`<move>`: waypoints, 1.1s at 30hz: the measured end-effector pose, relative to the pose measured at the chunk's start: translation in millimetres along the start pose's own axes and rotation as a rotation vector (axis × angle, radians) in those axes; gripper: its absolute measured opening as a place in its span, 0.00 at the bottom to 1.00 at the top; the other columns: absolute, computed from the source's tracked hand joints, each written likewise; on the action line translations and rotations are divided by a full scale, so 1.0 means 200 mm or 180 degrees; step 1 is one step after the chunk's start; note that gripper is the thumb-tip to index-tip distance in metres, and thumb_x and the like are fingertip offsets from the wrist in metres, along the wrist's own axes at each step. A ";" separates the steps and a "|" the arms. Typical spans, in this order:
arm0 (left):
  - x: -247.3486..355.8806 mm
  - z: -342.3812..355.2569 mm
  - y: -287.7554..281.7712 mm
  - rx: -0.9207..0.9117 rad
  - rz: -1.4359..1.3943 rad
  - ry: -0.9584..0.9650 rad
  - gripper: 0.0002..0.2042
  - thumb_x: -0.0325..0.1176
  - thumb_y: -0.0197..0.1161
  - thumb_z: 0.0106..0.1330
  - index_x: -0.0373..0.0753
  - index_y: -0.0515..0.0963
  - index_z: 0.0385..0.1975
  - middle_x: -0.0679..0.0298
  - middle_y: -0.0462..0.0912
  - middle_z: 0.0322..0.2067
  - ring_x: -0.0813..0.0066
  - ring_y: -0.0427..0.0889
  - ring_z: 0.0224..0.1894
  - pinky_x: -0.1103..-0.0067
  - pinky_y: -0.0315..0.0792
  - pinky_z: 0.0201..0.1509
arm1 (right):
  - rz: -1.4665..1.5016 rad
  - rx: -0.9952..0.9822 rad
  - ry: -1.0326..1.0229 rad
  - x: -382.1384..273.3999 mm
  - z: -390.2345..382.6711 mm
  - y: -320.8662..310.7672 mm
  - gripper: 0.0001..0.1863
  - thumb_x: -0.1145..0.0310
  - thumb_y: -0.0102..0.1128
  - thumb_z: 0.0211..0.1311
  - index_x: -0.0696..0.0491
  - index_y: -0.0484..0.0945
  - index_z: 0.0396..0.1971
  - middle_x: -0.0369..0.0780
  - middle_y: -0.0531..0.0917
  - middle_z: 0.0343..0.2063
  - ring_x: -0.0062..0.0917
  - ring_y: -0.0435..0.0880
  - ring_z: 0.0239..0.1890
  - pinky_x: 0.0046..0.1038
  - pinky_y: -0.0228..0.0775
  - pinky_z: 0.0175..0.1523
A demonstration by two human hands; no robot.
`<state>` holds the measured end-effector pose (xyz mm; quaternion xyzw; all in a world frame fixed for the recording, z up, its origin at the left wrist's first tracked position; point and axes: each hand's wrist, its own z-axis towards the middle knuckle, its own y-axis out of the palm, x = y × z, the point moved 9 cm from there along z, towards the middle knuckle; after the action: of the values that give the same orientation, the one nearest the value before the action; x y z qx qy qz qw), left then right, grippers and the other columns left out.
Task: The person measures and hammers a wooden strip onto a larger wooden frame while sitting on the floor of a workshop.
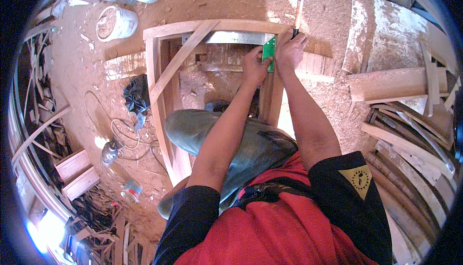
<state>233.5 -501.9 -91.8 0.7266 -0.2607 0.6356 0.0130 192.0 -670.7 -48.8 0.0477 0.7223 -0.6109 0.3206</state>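
Observation:
A try square with a green handle (pixel 271 53) sits in the far right corner of a wooden frame (pixel 226 25). Its metal blade (pixel 231 37) runs along the inside of the far rail. My left hand (pixel 255 66) is closed on the green handle, thumb on its face. Just right of it, my right hand (pixel 291 50) rests against the frame's right corner, closed around a hammer (pixel 298 16) whose head points away from me. The fingers partly hide its grip. A diagonal wooden brace (pixel 182 60) crosses the frame's far left corner.
Two white buckets (pixel 126 26) stand at the far left. On the left, a power tool (pixel 110 153) with a cord and a plastic container (pixel 131 190) lie on the dirt floor. Planks (pixel 393 85) and stacked timber (pixel 410 149) line the right; wood scraps (pixel 79 174) fill the left.

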 end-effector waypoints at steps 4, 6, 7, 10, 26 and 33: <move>-0.02 0.01 0.01 -0.0070 0.0062 -0.0175 0.19 0.27 0.75 0.52 0.35 0.82 0.46 0.51 0.87 0.38 0.55 0.86 0.42 0.68 0.76 0.49 | 0.0055 0.0169 -0.0065 0.00 0.00 0.00 0.26 0.47 0.45 0.73 0.59 0.66 0.48 0.57 0.72 0.52 0.61 0.82 0.42 0.58 0.77 0.44; -0.01 0.01 0.01 -0.0070 0.0012 -0.0180 0.19 0.27 0.74 0.52 0.35 0.82 0.46 0.52 0.87 0.37 0.55 0.86 0.41 0.68 0.76 0.48 | 0.0057 0.0224 -0.0112 0.01 0.00 -0.01 0.26 0.47 0.45 0.73 0.59 0.65 0.48 0.57 0.72 0.52 0.60 0.82 0.42 0.58 0.76 0.44; -0.01 0.01 0.02 -0.0118 -0.0073 -0.0254 0.19 0.27 0.74 0.52 0.35 0.82 0.46 0.52 0.87 0.37 0.55 0.86 0.40 0.67 0.76 0.48 | 0.0051 0.0244 -0.0133 0.01 0.01 -0.01 0.26 0.47 0.45 0.73 0.59 0.65 0.48 0.57 0.72 0.51 0.60 0.81 0.43 0.58 0.76 0.44; -0.01 0.01 0.02 -0.0191 -0.0076 -0.0295 0.19 0.26 0.74 0.52 0.35 0.82 0.46 0.51 0.87 0.36 0.53 0.86 0.39 0.67 0.76 0.47 | 0.0197 0.0051 -0.0105 -0.02 -0.02 -0.03 0.27 0.48 0.43 0.74 0.61 0.66 0.49 0.63 0.71 0.53 0.63 0.77 0.49 0.57 0.73 0.51; 0.03 0.00 0.01 -0.0066 0.0021 -0.0080 0.19 0.26 0.73 0.53 0.35 0.80 0.46 0.47 0.85 0.38 0.48 0.85 0.42 0.65 0.76 0.48 | -0.0005 0.0279 -0.0270 -0.01 0.00 -0.01 0.25 0.49 0.47 0.72 0.60 0.65 0.48 0.58 0.73 0.48 0.61 0.80 0.46 0.57 0.77 0.45; 0.00 -0.01 0.01 -0.0007 0.0089 -0.0279 0.19 0.27 0.72 0.55 0.36 0.79 0.47 0.47 0.85 0.40 0.47 0.84 0.45 0.62 0.76 0.50 | -0.0100 0.0323 -0.0312 -0.01 0.00 -0.01 0.29 0.46 0.46 0.72 0.61 0.65 0.48 0.61 0.72 0.50 0.61 0.76 0.52 0.57 0.75 0.49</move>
<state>230.6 -502.3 -91.2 0.7500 -0.2718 0.6029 -0.0064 193.2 -671.1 -46.7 0.0225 0.6745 -0.6533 0.3432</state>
